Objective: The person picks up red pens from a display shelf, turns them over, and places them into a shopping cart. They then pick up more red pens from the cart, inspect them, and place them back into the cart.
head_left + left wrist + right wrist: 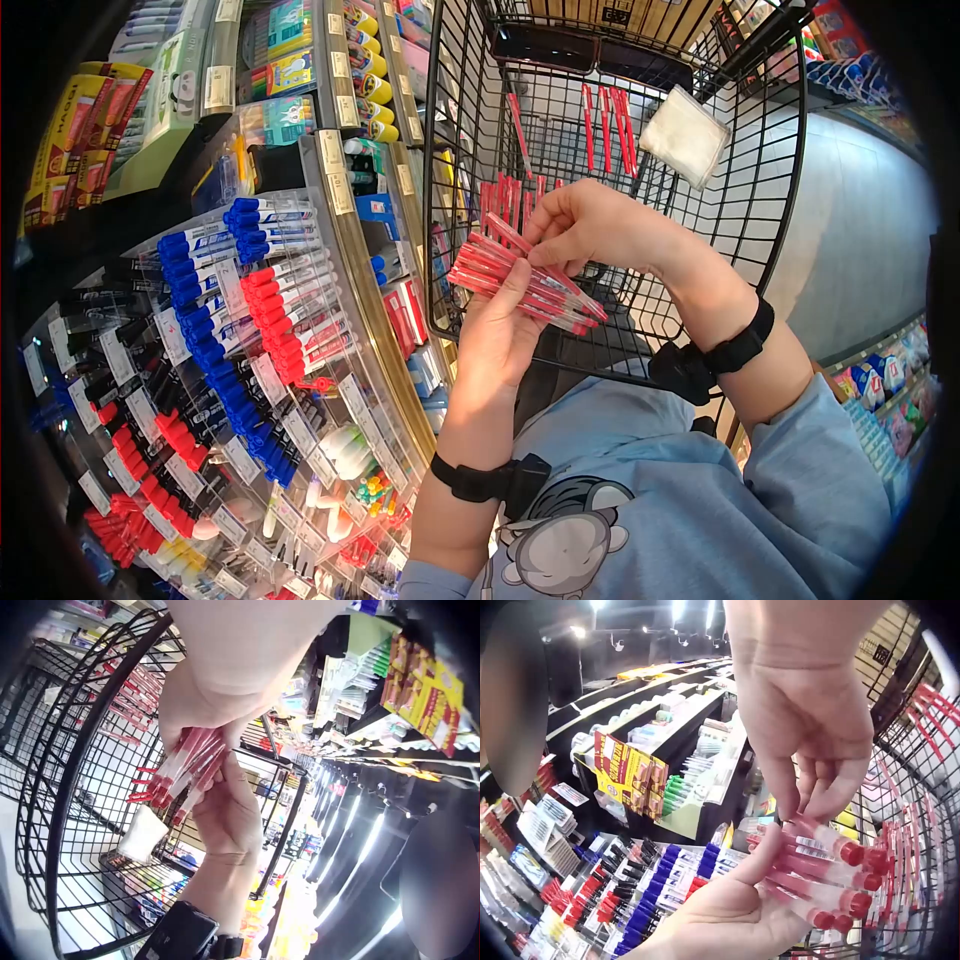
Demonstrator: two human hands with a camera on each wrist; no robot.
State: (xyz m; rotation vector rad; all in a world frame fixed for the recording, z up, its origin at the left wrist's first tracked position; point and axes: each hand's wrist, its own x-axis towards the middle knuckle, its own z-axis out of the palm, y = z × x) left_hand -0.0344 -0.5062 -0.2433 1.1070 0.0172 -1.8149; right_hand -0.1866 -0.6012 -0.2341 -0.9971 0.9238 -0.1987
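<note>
My left hand (498, 345) holds a bundle of red pens (817, 874) in clear barrels with red caps, its thumb laid across them. Over the same bundle, my right hand (597, 232) pinches one of the pens between thumb and fingertips. Both hands are above a black wire shopping cart (790, 190). Inside the cart, several more red pens (589, 128) lie apart on the mesh, and others (510, 198) are clustered beyond the hands. A white square packet (685, 137) lies near them. In the left wrist view, the left hand hides part of the bundle.
To the left stands a tiered pen rack with blue-capped markers (205, 325), red-capped markers (275, 320) and black ones. Shelves behind hold colored pen sets (285, 70) and yellow-capped bottles (372, 88). Grey aisle floor (850, 210) runs along the cart's right side.
</note>
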